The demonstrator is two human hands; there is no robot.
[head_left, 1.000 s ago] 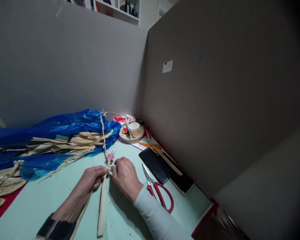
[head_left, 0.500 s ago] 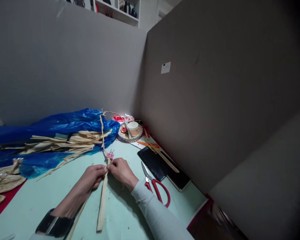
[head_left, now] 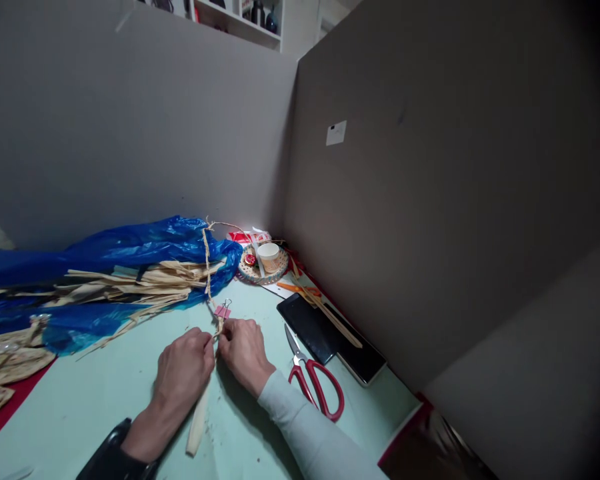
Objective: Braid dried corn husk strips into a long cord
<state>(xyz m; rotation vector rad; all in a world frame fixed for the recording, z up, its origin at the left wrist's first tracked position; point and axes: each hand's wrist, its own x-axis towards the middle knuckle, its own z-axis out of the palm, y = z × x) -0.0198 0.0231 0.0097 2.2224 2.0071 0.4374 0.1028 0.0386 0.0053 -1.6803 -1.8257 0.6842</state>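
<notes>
Straw-coloured husk strips are what both hands are busy with, low on the pale green bench (head_left: 105, 393). The left hand (head_left: 183, 373) lies knuckles-up over a flat husk strip (head_left: 196, 430), whose loose end pokes out below the wrist towards the person. Its grip is closed, the thumb and fingertips pinching the strip where it narrows into a twisted cord (head_left: 207, 267). The right hand (head_left: 245, 353), in a light grey sleeve, meets it from the other side, fingertips almost touching the left ones and pinched on the same spot. Exactly how the fingers lock around the fibres is hard to make out from here, since the knuckles hide them.

Just beyond the fingertips a small pink binder clip (head_left: 223, 311) is clamped on the cord, which runs up and away to a pile of husk strips (head_left: 130, 283) lying on a crumpled blue plastic bag (head_left: 130, 243). More husks (head_left: 5, 363) lie at the far left edge.

To the right of the right hand, red-handled scissors (head_left: 315, 383) rest on the bench with blades pointing away, close to the sleeve but apart from it. Beside them lies a dark phone (head_left: 313, 327) with an orange-handled tool (head_left: 300, 291) across its far end. In the corner stands a small paper cup (head_left: 269, 257) on a round woven tray (head_left: 260, 272). Grey partition walls close in the bench.
</notes>
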